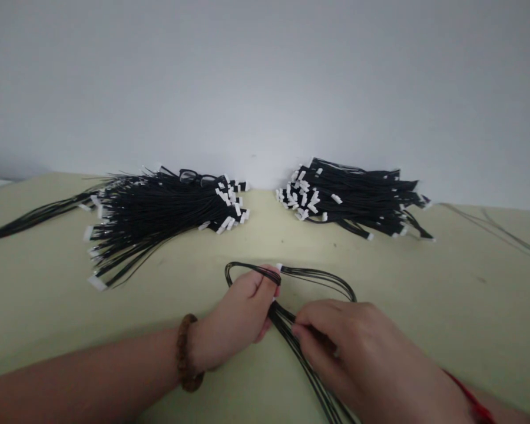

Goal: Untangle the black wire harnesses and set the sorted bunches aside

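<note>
My left hand (249, 303), with a brown beaded bracelet at the wrist, is closed around a bundle of thin black wires (307, 359). Part of the bundle loops back over its fingers, and a white connector (280, 267) pokes out just above them. To its right, my right hand (347, 341) pinches a wire of the same bundle between thumb and forefinger, close to the left hand. One loop of wire arcs up behind the right hand, while the loose lengths run down toward the lower edge of the view. The fingers hide the connector ends in part.
Behind the hands lie two piles of black wire cables with white connectors, one at left (159, 203) and one at right (357, 197). Black-framed glasses (198, 177) rest behind the left pile. A pale wall (265, 76) rises at the back of the yellowish table (468, 282).
</note>
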`<control>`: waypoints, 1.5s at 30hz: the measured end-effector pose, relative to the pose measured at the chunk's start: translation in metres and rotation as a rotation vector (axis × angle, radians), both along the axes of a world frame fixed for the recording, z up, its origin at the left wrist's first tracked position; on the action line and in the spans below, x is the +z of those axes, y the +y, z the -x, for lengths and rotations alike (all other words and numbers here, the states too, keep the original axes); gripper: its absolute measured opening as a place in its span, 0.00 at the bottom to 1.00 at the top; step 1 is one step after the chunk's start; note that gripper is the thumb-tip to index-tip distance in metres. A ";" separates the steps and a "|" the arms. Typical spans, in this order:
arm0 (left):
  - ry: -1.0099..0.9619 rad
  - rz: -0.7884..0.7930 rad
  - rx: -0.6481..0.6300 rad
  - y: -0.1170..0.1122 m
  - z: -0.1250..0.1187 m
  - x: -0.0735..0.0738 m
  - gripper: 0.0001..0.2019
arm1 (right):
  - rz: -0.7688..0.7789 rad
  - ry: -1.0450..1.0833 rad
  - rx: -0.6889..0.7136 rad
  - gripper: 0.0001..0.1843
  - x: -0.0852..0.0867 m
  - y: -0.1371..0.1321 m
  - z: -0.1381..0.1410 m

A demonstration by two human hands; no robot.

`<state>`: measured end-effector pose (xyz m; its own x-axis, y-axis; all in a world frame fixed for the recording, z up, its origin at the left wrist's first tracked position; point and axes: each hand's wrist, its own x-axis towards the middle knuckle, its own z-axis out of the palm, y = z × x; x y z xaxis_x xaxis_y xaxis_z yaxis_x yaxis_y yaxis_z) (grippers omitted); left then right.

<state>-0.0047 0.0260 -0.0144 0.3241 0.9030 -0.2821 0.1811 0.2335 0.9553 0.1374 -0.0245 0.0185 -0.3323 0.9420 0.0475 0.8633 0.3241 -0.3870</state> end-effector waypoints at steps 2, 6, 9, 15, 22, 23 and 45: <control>0.001 -0.012 -0.004 0.000 0.000 0.000 0.18 | 0.150 0.165 -0.024 0.06 0.008 0.006 -0.005; 0.018 -0.025 -0.013 0.001 0.000 -0.001 0.18 | 0.842 0.781 0.103 0.05 0.025 0.023 -0.028; 0.034 -0.014 -0.005 0.001 0.000 -0.002 0.18 | 0.859 1.066 0.237 0.06 0.030 0.040 -0.049; 0.048 0.014 0.005 0.000 0.000 0.003 0.18 | 0.106 1.356 0.032 0.19 0.046 0.055 -0.066; 0.018 -0.003 -0.024 -0.001 0.001 0.004 0.17 | 0.002 1.000 -0.049 0.10 0.061 0.030 -0.052; -0.011 -0.020 -0.040 -0.001 0.002 0.002 0.17 | 0.068 0.880 -0.002 0.06 0.056 0.026 -0.046; -0.011 -0.199 -0.209 -0.004 0.007 0.004 0.14 | -0.323 -0.007 0.029 0.10 0.008 0.013 -0.016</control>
<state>-0.0120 0.0215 -0.0106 0.5114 0.8533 -0.1014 0.1950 -0.0003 0.9808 0.1532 -0.0117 0.0266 -0.3598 0.8690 0.3396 0.8544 0.4531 -0.2543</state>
